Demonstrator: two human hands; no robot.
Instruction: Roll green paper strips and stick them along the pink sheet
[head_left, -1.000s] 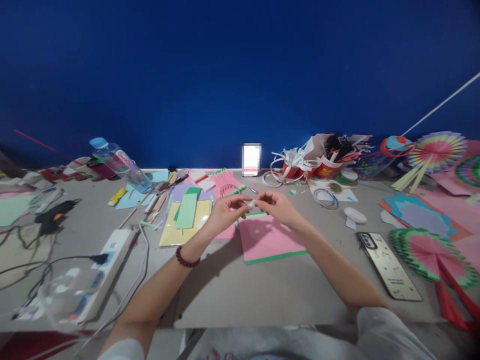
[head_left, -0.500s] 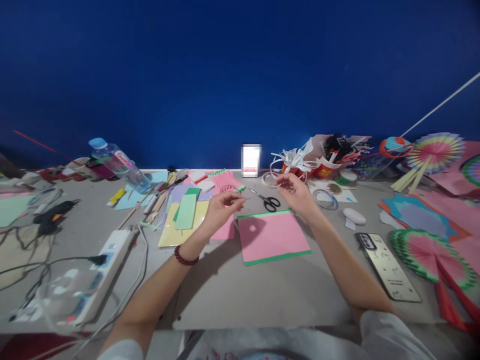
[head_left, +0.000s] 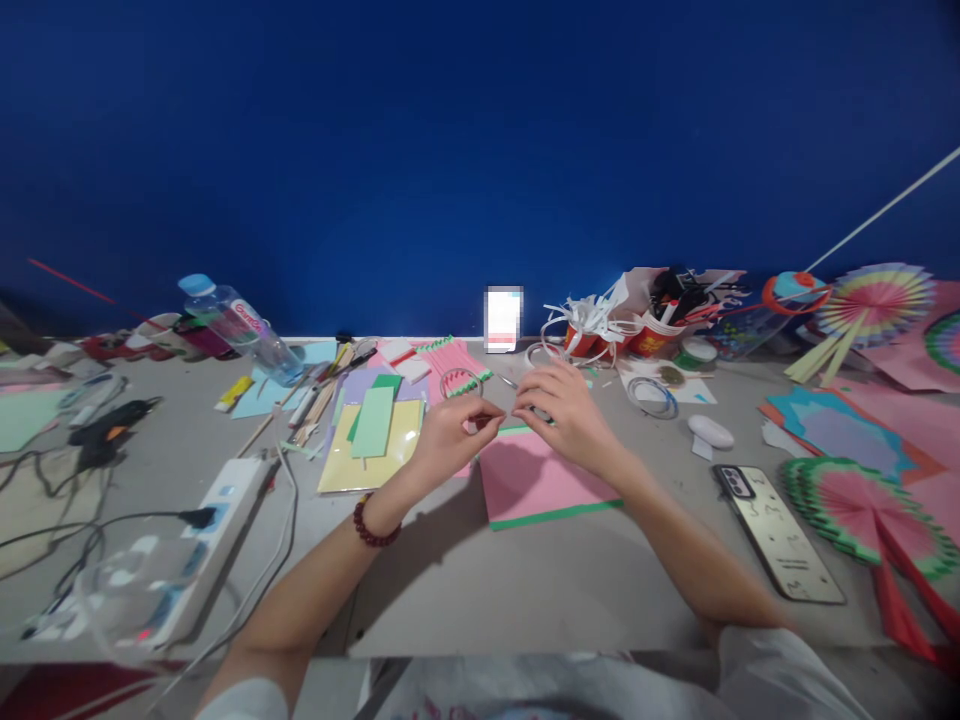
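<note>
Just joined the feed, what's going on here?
A person's left hand and right hand are close together near the far edge of the pink sheet. Whether they pinch anything is too small to tell. Yellow paper lies to the left; a phone and a pink-and-green fan lie to the right.

On the tabletop (head_left: 517, 590), a power strip (head_left: 211, 540) lies lower left in the frame, a paper sheet (head_left: 536, 485) at centre, a phone (head_left: 784, 540) lower right.

Left hand (head_left: 454, 435) and right hand (head_left: 566, 415) partly block the pink card (head_left: 540, 490); shadowed table (head_left: 442, 548) in front seems passable.
</note>
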